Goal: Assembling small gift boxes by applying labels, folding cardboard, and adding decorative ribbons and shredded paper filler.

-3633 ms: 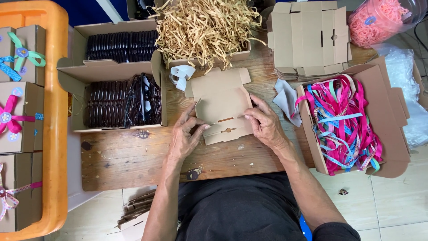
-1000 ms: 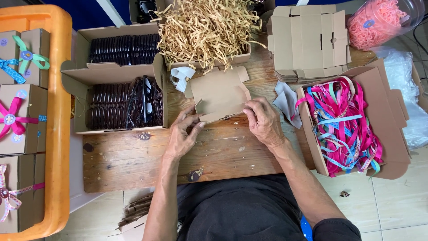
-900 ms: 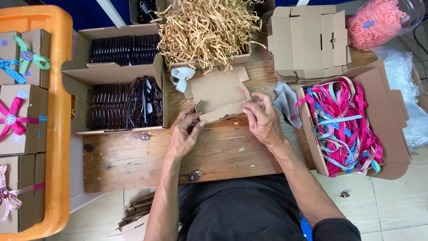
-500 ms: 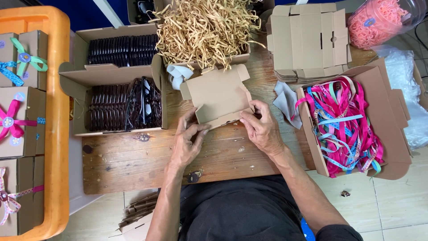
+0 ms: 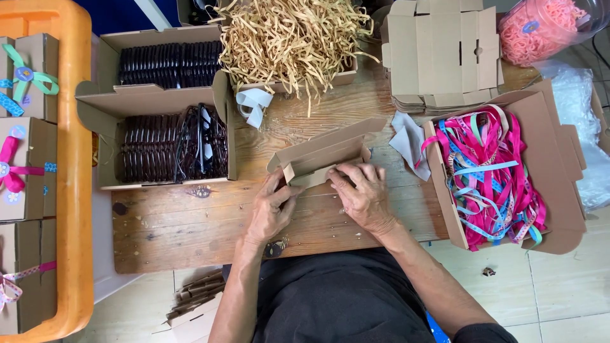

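A small brown cardboard box, half folded with its lid flap raised, stands on the wooden table in front of me. My left hand grips its near left corner, thumb and fingers on the side flap. My right hand presses down on the near right wall of the same box, fingers curled over its edge.
Two open boxes of dark sunglasses sit at the left. Tan paper shred fills a box at the back. Flat box blanks are stacked back right. A box of coloured ribbons lies right. Ribbon-tied boxes fill an orange crate at the far left.
The cardboard piece went from lying flat under my hands to a raised box shape. Its walls and lid flap have come up, and both hands have shifted onto its near edge.
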